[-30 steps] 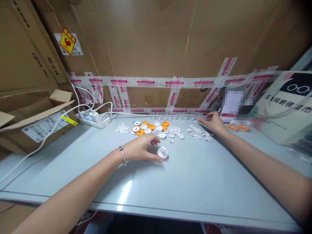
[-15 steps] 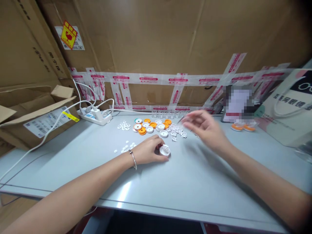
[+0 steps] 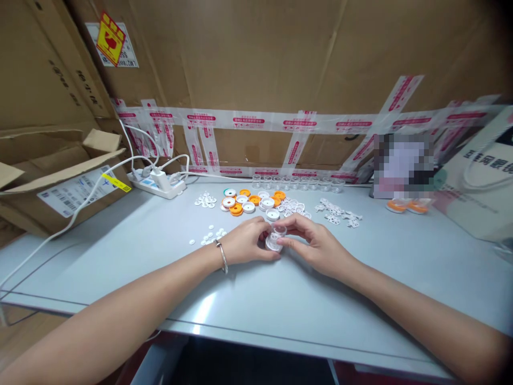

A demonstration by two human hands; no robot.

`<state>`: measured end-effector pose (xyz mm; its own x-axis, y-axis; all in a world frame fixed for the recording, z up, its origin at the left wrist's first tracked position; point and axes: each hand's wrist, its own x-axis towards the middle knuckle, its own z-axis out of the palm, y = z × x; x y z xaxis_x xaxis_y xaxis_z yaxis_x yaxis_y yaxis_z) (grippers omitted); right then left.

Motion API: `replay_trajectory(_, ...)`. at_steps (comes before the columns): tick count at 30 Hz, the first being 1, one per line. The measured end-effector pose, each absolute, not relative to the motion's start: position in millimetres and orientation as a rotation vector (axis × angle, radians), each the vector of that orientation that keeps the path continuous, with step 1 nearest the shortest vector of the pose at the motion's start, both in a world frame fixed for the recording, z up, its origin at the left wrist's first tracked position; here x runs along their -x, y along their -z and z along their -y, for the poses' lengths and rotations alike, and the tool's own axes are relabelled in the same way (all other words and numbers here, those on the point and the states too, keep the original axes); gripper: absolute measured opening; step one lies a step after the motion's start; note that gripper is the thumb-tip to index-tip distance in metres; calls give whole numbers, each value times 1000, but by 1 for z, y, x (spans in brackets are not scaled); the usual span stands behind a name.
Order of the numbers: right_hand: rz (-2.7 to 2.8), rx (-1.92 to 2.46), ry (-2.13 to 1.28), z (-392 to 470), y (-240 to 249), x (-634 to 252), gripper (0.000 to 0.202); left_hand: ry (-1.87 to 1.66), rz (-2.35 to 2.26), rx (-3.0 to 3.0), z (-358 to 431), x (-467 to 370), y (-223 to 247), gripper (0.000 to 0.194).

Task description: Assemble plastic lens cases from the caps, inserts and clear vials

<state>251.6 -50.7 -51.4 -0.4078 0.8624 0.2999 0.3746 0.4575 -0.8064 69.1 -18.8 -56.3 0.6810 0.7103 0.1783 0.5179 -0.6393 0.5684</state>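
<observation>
My left hand (image 3: 250, 239) is closed round a white round base (image 3: 274, 246) that rests on the table. Between the fingers of my right hand (image 3: 310, 239) is a clear plastic cup (image 3: 279, 231), held at the top of the base. A small white part shows through the clear wall, its shape hard to make out. Just beyond my hands lie white and orange round caps (image 3: 251, 207). Flat white cut-out pieces (image 3: 294, 207) are heaped to their right, and more cut-out pieces (image 3: 339, 213) lie farther right.
Small white discs (image 3: 212, 235) and white pieces (image 3: 205, 200) lie to the left. Clear cups (image 3: 300, 183) stand in a row at the back. A power strip (image 3: 160, 186), an open carton (image 3: 60, 182), a blurred-out screen (image 3: 401, 166), orange-based parts (image 3: 409, 206) and a paper bag (image 3: 476, 176) flank the table.
My right hand has come from the back of the table to my left hand, bringing a clear plastic cup onto the white base. My left hand keeps its hold.
</observation>
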Motion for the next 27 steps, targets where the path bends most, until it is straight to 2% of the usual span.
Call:
replay_trajectory(10, 1999, 990, -789, 50, 62, -251, 16, -532, -975, -2391, 16, -69, 59, 33)
replay_trajectory(18, 2157, 928, -521, 51, 60, -252, 13, -530, -981, -2404, 16, -69, 58, 30)
replay_trajectory(27, 2163, 881, -522, 50, 67, -253, 13, -554, -982, -2430, 17, -70, 57, 25)
